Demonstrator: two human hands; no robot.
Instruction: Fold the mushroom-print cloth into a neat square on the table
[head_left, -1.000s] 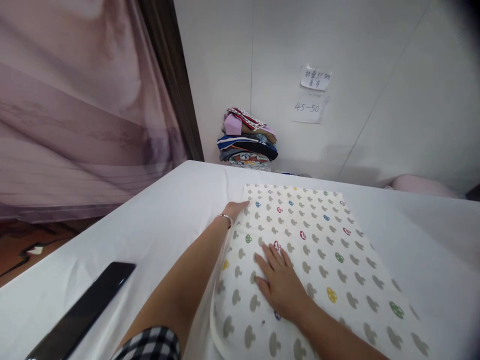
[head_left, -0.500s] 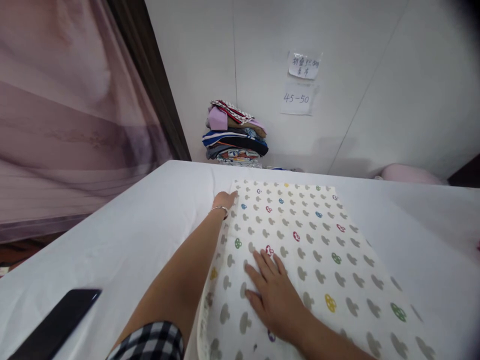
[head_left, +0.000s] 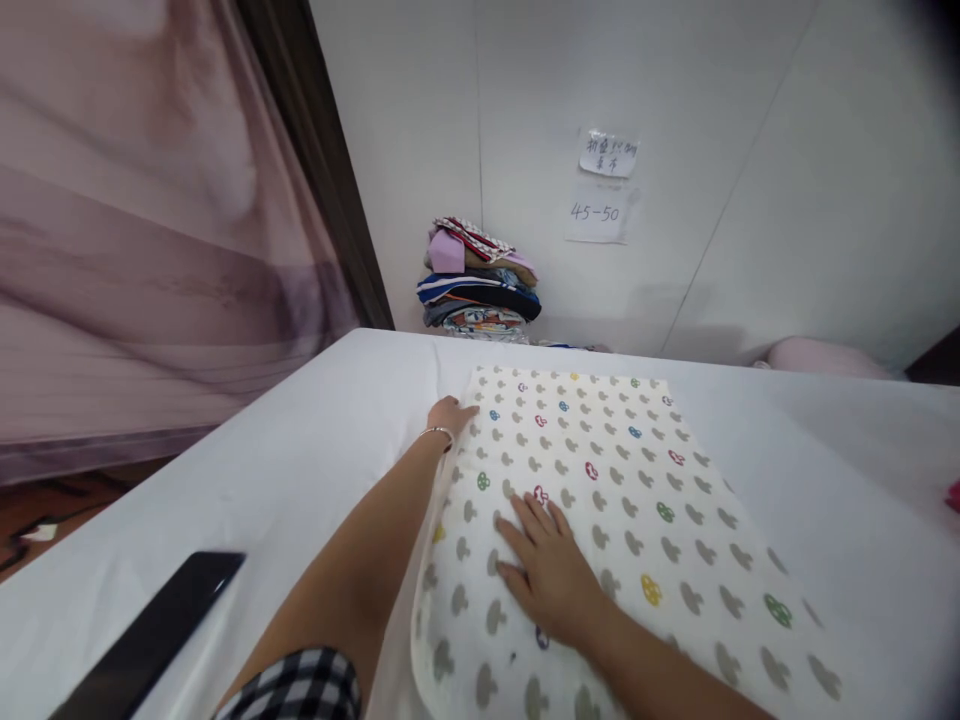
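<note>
A white cloth [head_left: 622,520] printed with grey and coloured mushrooms lies folded in layers across the white-covered table. At its left edge near the far corner is my left hand [head_left: 451,413], thumb on top of the cloth and the other fingers curled down at the edge, partly hidden. A bracelet circles that wrist. My right hand [head_left: 556,575] rests flat on the cloth's left half, palm down with fingers spread. Along the left side the layered edge curves toward me.
A dark phone [head_left: 154,632] lies on the white table cover [head_left: 330,440] at the left. Behind the table, a stack of folded fabrics [head_left: 480,290] stands against the wall. Paper notes [head_left: 596,213] are taped above. A pink curtain [head_left: 150,250] hangs at left.
The view has shifted a little, so the phone and table appear moved right. My left hand sits slightly nearer along the cloth's edge. My right hand stays flat in nearly the same spot.
</note>
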